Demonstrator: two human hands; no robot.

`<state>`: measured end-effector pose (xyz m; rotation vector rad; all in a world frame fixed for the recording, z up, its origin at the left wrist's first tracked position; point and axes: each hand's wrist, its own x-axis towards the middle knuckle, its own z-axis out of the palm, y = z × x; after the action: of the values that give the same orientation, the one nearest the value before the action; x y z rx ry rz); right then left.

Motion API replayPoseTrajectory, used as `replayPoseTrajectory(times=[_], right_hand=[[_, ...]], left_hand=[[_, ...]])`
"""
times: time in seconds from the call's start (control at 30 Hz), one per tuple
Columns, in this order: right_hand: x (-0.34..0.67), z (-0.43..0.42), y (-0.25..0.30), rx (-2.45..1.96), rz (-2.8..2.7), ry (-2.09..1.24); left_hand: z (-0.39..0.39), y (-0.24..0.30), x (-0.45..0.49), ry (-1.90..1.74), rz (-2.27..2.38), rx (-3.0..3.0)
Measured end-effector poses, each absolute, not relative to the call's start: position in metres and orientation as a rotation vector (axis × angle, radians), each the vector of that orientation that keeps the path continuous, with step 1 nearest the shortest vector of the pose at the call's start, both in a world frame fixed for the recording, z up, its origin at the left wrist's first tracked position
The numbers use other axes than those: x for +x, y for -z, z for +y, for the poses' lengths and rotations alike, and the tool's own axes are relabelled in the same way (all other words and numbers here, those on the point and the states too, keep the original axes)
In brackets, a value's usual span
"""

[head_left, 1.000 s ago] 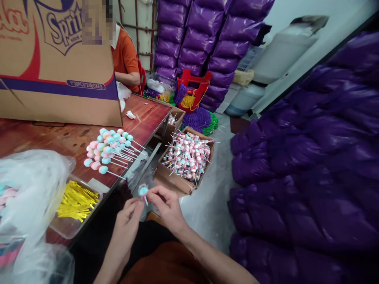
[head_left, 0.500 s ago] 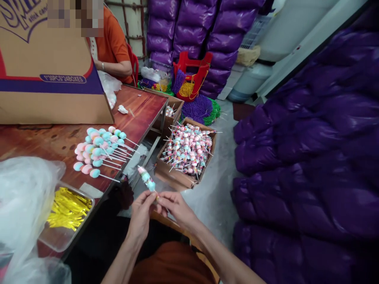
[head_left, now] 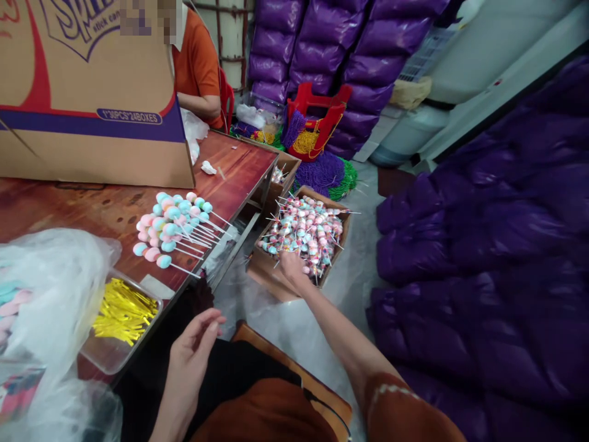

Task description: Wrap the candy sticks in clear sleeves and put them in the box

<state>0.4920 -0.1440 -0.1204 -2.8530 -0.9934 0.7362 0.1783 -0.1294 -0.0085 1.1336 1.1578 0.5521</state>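
Observation:
My left hand (head_left: 193,353) hovers over my lap with its fingers loosely bent, the thumb apart from them and nothing held. Stretched forward, my right hand (head_left: 293,267) is at the near left side of a cardboard box (head_left: 271,279) heaped with wrapped marshmallow sticks (head_left: 310,230). Its fingertips are hidden, so whether it still grips a stick does not show. On the wooden table (head_left: 243,153), unwrapped pink and blue marshmallow sticks (head_left: 172,224) lie in a pile, their white sticks pointing toward the edge. Gold twist ties (head_left: 126,310) fill part of a clear plastic tray (head_left: 108,362).
A large printed carton (head_left: 92,147) stands on the table; a person in an orange top (head_left: 202,61) sits behind it. Clear plastic bags (head_left: 55,294) cover the near left. Purple bundles (head_left: 460,245) rise on my right. A red stool (head_left: 317,116) with beads stands beyond the box.
Both hands held a wrapped marshmallow stick together over my lap. My right hand has since reached forward to the box, and my left has let go and drawn left. The view has shifted slightly.

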Motion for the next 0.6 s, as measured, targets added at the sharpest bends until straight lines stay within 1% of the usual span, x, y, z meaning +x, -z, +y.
replayPoseTrajectory(times=[0.1,0.2,0.4,0.6], right_hand=[[0.495,-0.121,0.128,-2.918,-1.117,-0.727],[0.503,-0.126,0.132,-2.952,-1.212,-0.742],[0.522,-0.181,0.137,-2.950,-1.375,-0.765],[0.520,-0.227,0.139,-2.885,-1.524,-0.664]], left_hand=[[-0.130,0.011,0.172,-0.565,1.180,1.119],[-0.132,0.012,0.170,-0.553,1.196,1.074],[-0.138,0.023,0.163,-0.551,1.210,1.005],[-0.143,0.038,0.160,-0.567,1.235,0.979]])
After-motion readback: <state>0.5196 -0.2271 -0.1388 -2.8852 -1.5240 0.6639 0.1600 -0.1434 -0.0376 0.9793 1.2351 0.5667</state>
